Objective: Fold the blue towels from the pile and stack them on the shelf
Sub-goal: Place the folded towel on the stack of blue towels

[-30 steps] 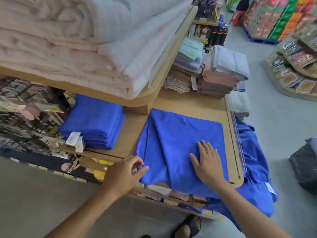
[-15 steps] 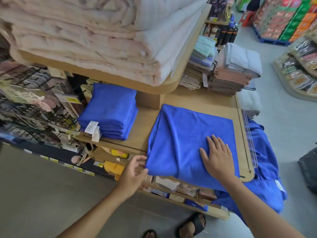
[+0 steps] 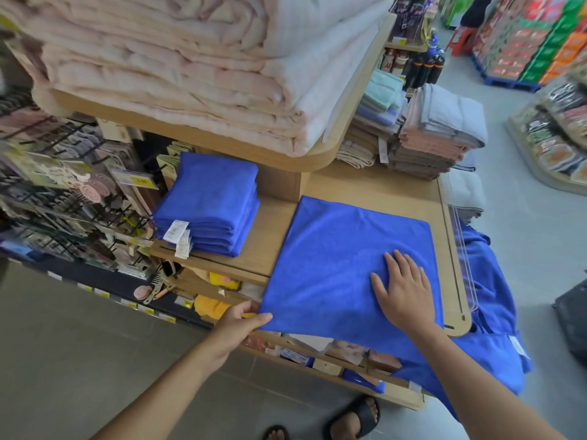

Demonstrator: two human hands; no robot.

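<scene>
A blue towel (image 3: 336, 265) lies spread flat on the wooden shelf (image 3: 374, 188), its near edge hanging over the front. My left hand (image 3: 236, 322) pinches the towel's near left corner between thumb and fingers. My right hand (image 3: 403, 290) presses flat on the towel's right part, fingers straight. A stack of folded blue towels (image 3: 209, 204) with white tags sits to the left on the same shelf. The pile of loose blue towels (image 3: 489, 300) hangs off the shelf's right end.
An upper shelf (image 3: 222, 141) loaded with cream blankets overhangs the back. Folded grey, pink and mint towels (image 3: 438, 131) are stacked at the far right. A rack of combs and small goods (image 3: 63, 192) stands at the left. My sandalled feet (image 3: 352, 417) are on the floor below.
The towel's bunched left side has been pulled out flat. My left hand moved to the near left corner and took hold of it. My right hand stayed pressing on the towel.
</scene>
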